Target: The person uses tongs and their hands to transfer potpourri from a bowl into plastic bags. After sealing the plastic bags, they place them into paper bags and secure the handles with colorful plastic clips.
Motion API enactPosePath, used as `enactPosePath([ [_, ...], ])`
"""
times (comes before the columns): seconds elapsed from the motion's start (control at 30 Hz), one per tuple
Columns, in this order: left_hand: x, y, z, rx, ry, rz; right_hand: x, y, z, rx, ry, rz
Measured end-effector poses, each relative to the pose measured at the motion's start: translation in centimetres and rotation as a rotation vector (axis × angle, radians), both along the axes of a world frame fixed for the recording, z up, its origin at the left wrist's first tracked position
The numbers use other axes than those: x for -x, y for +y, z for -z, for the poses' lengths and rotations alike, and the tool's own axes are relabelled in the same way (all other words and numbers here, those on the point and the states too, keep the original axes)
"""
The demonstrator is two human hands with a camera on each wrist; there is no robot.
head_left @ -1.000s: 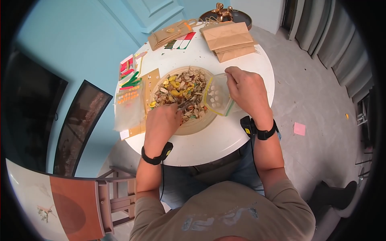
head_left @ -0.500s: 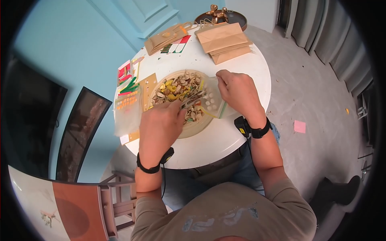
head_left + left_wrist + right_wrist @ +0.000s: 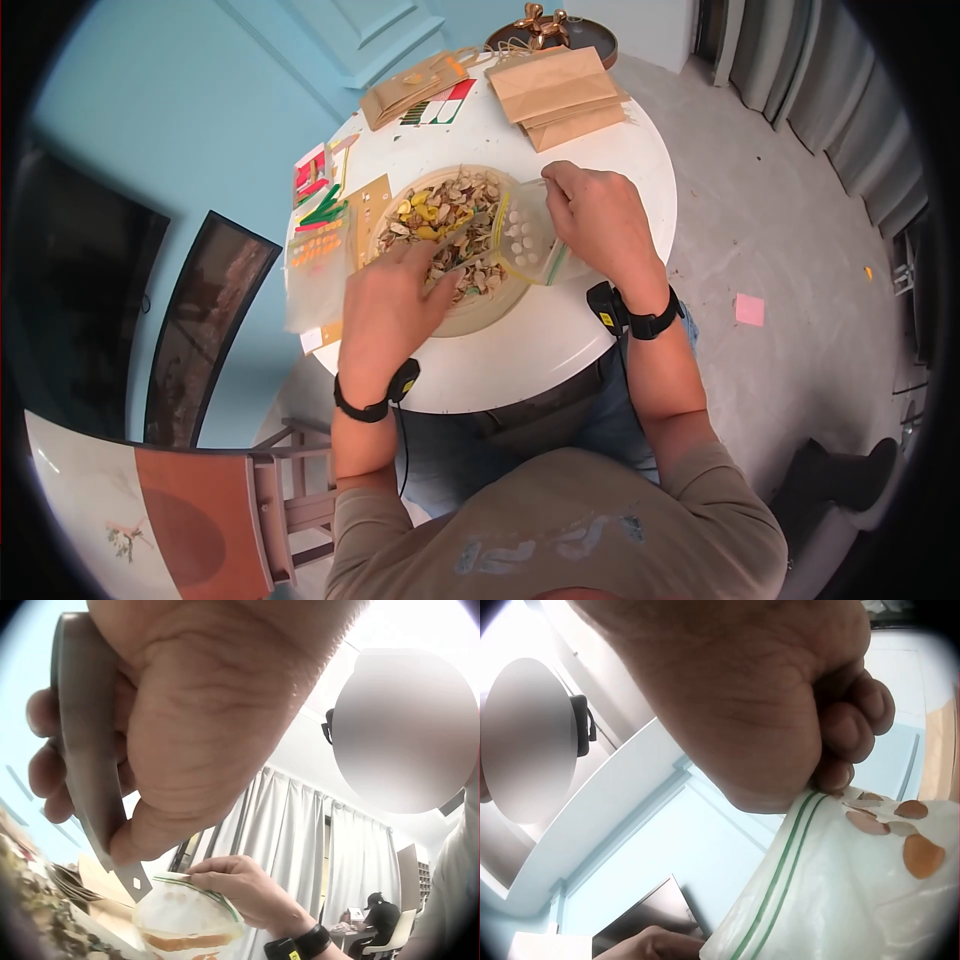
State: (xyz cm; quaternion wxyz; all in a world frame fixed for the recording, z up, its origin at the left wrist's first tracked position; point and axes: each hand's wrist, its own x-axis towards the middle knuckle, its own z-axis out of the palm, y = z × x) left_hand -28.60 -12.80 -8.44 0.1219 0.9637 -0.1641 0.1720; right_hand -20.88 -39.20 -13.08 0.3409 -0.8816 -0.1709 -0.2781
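Note:
My left hand (image 3: 385,305) grips metal tongs (image 3: 90,735), whose tips reach over the basin (image 3: 470,322) of dried petals and plant bits (image 3: 465,200) towards the mouth of a clear zip bag (image 3: 527,238). Thumb and fingers lie on either side of the metal in the left wrist view. My right hand (image 3: 605,220) pinches the bag's top edge at the basin's right side. Pale round pieces show inside the bag; orange-brown pieces (image 3: 924,856) show through it in the right wrist view. Whether the tong tips hold anything, I cannot tell.
Kraft paper bags (image 3: 555,95) and a stack of brown bags (image 3: 415,90) stand at the table's back. Left of the basin lie a bag of orange pieces (image 3: 318,247), green and red sticks (image 3: 322,208) and a tan card (image 3: 370,205).
The left hand and tongs first moved right towards the bag, then drew back slightly left, with the fingers straighter on the tongs. The right hand and bag have shifted a little left.

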Motion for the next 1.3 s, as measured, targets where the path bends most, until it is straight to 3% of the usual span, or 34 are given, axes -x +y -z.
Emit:
enactPosePath([
  [0.27,3.9,5.1,1.9,-0.114,0.073,-0.203,0.3,-0.1,-0.1,-0.009,0.021,-0.002],
  [0.63,3.2,3.6,6.0,-0.241,0.019,-0.171,0.2,0.3,0.1,0.003,-0.002,-0.011],
  [0.83,1.9,2.9,6.3,-0.244,0.010,-0.138,0.3,0.3,-0.4,0.038,0.105,0.008],
  [1.3,1.8,2.9,5.8,-0.204,0.005,-0.079,0.4,0.0,-0.1,-0.010,0.028,-0.018],
])
